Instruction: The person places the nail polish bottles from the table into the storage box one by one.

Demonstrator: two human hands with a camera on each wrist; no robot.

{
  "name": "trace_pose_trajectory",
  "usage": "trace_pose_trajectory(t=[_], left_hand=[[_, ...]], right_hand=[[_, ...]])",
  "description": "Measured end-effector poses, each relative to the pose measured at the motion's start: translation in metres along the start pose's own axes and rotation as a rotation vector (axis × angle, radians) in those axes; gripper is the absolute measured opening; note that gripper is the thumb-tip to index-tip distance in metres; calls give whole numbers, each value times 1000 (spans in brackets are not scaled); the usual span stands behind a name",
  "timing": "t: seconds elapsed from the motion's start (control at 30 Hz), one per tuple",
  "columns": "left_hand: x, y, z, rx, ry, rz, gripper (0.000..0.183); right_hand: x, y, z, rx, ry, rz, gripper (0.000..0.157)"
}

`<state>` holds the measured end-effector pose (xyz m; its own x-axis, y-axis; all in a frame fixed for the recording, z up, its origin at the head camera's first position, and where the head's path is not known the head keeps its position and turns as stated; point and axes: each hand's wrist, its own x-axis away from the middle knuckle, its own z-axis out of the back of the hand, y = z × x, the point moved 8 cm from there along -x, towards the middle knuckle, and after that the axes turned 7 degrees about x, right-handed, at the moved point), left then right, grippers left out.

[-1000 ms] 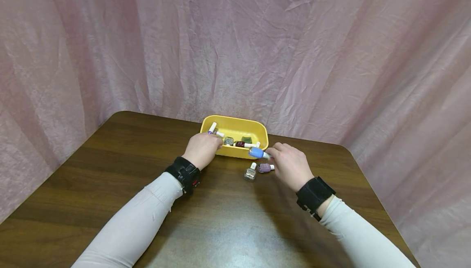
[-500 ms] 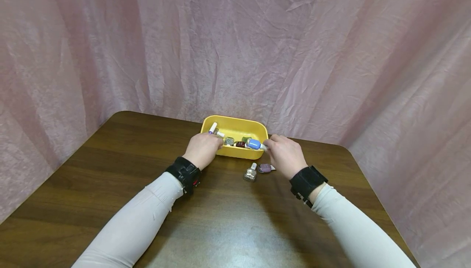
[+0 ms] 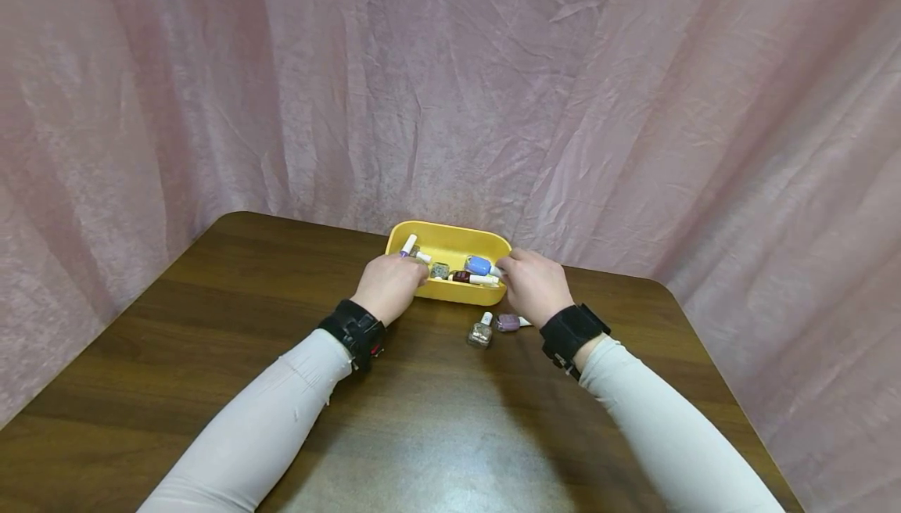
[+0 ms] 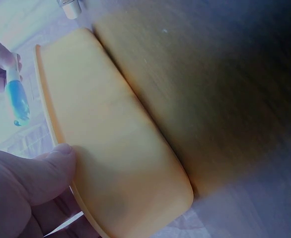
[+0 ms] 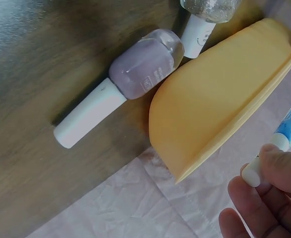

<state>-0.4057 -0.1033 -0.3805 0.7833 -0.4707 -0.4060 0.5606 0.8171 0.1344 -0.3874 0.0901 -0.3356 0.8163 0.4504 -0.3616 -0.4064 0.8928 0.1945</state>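
Observation:
A yellow plastic bin (image 3: 450,292) stands near the table's back edge. My left hand (image 3: 389,286) grips its front left rim, the thumb on the outer wall in the left wrist view. My right hand (image 3: 538,286) pinches a blue nail polish bottle (image 3: 479,265) by its white cap, over the bin's right end. Inside the bin lie several bottles, among them a dark red nail polish (image 3: 461,276), a glitter one (image 3: 439,270) and a purple one with a white cap (image 3: 408,245). My left hand partly hides that side.
In front of the bin, a mauve nail polish bottle (image 5: 143,67) and a silver glitter bottle (image 3: 480,333) lie on the brown wooden table (image 3: 422,419). A pink curtain (image 3: 450,91) hangs close behind the table.
My right hand has carried the blue nail polish bottle back and left, from in front of the bin's rim to over its inside. My left hand has stayed on the rim.

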Motion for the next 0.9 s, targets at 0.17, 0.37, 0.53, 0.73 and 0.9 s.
trace_pose_trajectory(t=[0.17, 0.37, 0.53, 0.73, 0.9], left_hand=[[-1, -2, -2, -1, -11, 10, 7], [-1, -2, -3, 7, -24, 23, 7], [-2, 0, -3, -1, -29, 21, 8], [-1, 0, -1, 0, -21, 21, 8], [1, 0, 1, 1, -12, 17, 7]], right_hand=[[-10, 0, -6, 13, -50, -26, 12], [-18, 0, -15, 27, -91, -32, 13], [-24, 3, -19, 34, -94, -42, 10], [-33, 4, -27, 35, -134, -65, 10], [-40, 4, -36, 33, -160, -73, 8]])
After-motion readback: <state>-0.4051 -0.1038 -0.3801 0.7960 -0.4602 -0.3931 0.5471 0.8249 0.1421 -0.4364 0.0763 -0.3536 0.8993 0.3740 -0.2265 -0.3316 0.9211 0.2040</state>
